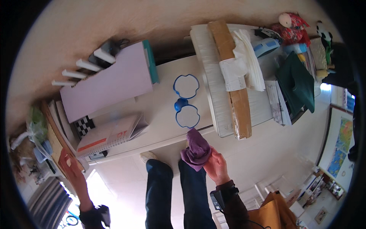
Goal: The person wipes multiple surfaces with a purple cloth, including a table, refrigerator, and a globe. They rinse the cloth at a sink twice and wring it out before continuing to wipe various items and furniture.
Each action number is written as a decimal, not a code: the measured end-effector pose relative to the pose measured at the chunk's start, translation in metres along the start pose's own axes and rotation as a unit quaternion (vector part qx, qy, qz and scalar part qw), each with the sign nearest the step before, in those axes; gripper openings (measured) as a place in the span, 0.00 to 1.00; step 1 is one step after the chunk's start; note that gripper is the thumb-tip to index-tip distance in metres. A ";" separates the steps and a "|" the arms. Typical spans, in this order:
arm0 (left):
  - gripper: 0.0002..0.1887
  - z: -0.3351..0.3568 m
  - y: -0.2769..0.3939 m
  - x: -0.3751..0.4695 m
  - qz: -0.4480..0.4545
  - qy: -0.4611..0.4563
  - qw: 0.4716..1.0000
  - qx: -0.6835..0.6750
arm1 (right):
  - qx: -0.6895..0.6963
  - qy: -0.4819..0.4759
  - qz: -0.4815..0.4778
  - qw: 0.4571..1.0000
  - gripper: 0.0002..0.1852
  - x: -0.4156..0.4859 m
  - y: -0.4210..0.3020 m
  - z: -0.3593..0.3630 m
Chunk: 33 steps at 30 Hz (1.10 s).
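Observation:
My right hand [217,167] grips a crumpled purple cloth [196,150] in front of the furniture's front edge. Beyond the cloth, a blue plastic item [181,105] with two notched loops and a rounded lump between them lies on the white surface [163,114]. My left hand [71,169] is at the far left, over the edge of a wooden board [54,143]. Its fingers look apart and nothing shows in them; whether it touches the board is unclear.
A spiral-bound calendar [111,133] and a pale lilac panel [108,83] stand left of the loops. To the right, a long taped cardboard box [240,111] lies across a white slab [217,106], beside white cloth [254,63] and a dark green folder [297,83].

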<state>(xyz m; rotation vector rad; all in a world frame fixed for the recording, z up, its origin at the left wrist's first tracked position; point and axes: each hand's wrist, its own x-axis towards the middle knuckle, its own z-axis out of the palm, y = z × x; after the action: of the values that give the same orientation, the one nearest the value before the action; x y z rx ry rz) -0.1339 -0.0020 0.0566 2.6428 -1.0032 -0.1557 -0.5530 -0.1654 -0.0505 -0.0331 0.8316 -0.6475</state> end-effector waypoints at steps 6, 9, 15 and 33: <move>0.46 0.060 0.202 -0.024 0.166 -0.187 0.958 -0.142 | -0.099 0.000 -0.004 0.995 0.26 0.000 0.011 0.004; 0.42 0.092 0.273 -0.019 0.215 -0.212 0.947 -0.112 | -0.158 0.009 -0.018 0.987 0.22 0.010 0.012 0.004; 0.31 0.120 0.303 0.003 0.199 -0.310 0.929 -0.038 | -0.351 0.074 -0.050 0.932 0.19 0.029 0.005 0.005; 0.34 -0.055 0.262 0.053 0.229 -0.371 0.900 -0.010 | -0.508 -0.153 -0.130 0.838 0.16 0.229 0.074 0.098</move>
<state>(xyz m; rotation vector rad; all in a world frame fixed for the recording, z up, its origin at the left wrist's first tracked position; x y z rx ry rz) -0.2475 -0.2089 0.1937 2.2436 -1.7961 -1.1063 -0.3328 -0.2522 -0.1580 -1.2101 0.7802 -0.3664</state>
